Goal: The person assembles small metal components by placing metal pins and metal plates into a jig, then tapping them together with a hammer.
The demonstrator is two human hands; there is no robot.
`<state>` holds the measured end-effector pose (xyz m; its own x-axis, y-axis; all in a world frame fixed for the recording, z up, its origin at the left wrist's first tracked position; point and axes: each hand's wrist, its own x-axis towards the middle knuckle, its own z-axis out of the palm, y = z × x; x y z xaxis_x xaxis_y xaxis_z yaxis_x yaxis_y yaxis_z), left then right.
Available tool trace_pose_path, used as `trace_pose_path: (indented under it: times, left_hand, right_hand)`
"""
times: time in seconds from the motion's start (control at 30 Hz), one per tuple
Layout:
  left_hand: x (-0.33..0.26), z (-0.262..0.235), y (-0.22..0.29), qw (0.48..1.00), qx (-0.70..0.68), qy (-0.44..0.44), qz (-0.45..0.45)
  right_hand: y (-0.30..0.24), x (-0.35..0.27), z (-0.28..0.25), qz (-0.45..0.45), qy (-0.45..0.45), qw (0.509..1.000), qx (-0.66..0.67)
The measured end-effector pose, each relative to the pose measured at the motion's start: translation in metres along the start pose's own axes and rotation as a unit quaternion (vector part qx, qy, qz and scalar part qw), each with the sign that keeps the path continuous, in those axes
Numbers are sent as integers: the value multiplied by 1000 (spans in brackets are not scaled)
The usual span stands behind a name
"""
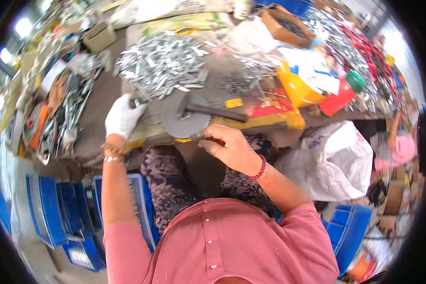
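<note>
Far left, stacked blue crates (47, 208) stand on the floor beside the person's leg. Above them, the left end of the surface (97, 128) is crowded with a jumble of metal parts and tools (61, 113), and a small cardboard box (99, 37) sits further back.

The left hand (122, 117), in a white glove, rests at the near edge of the surface with its fingers curled around a small dark metal piece (136, 102); how tightly it grips is hard to tell. Just behind it lies a large heap of small silvery metal pieces (163, 64), its near edge almost touching the glove.

To the right of the glove, a round grey metal disc (182, 120) lies flat at the surface's front edge, and a hammer (206, 110) rests across it, head on the disc, dark handle pointing right. A yellow strip (265, 122) runs along the edge beneath the handle.

The right hand (227, 146), bare, with a red bead bracelet at the wrist, is just below and right of the disc. Its fingers are closed, pinching a small thin metal piece (199, 136) whose tip touches the disc's near rim. The hammer lies just above this hand, not held.

Further right stand a yellow container (296, 87) and a red bottle with a green cap (345, 92), with another spread of silvery parts (336, 33) behind. Below them a white plastic bag (331, 161) hangs off the edge, and another person in pink (397, 146) is at the far right.
</note>
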<state>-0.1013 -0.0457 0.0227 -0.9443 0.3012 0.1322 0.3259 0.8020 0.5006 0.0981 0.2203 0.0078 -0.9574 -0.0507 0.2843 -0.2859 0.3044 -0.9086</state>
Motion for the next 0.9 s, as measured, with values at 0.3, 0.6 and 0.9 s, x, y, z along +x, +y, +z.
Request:
trace_pose_path:
  times: [0.3,0.6,0.9]
  left_hand:
    - [-29,1,19,974,-226,25,2]
    - [-73,16,61,878,-460,-116,-54]
    - [-83,28,65,977,-172,11,129]
  right_hand:
    - [26,2,-132,-8,226,832,-506]
    - [52,29,-171,-67,51,813,-576]
    - [2,35,-33,39,96,988,117]
